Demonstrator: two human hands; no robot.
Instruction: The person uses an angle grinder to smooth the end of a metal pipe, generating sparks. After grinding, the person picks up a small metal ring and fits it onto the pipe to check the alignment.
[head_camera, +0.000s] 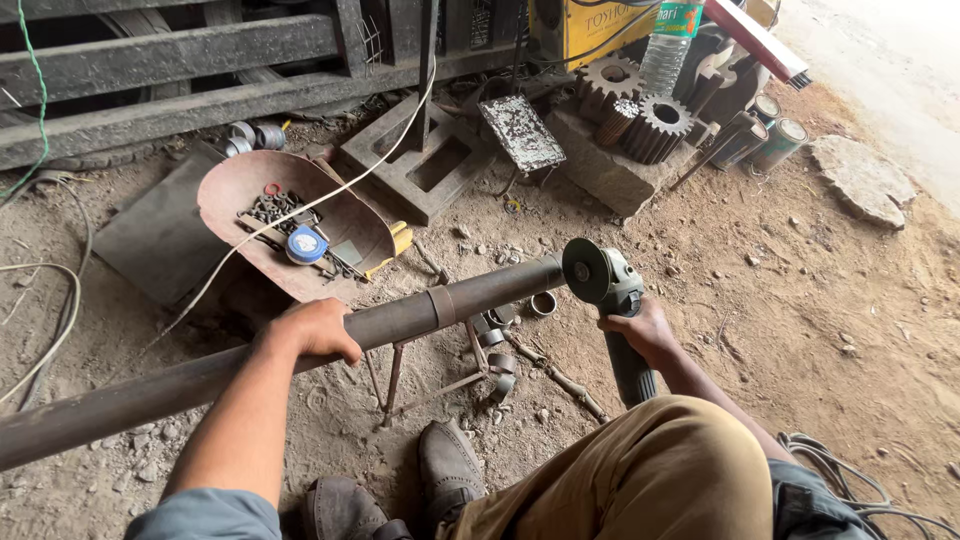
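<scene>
Pipe: a long, dark, rust-brown steel pipe (300, 350) is running from the lower left up toward the middle, with a slightly wider sleeve band around it near its far end.
Support: the pipe is resting on a thin metal stand (400, 375) that is standing on the dirt floor (800, 300).
Left hand: the left hand (310, 330) is lying over the top of the pipe, fingers curling down its far side and gripping it, well back from the end.
Right hand: the right hand (640, 330) is clenching the dark handle of an angle grinder (610, 300).
Grinder: its round disc is sitting right at the open end of the pipe; whether it is touching is not clear.
Nearby: short cut rings (500, 340) are lying on the ground under the pipe end, and a rusty pan (290, 220) holding small parts is sitting beyond the pipe.
</scene>
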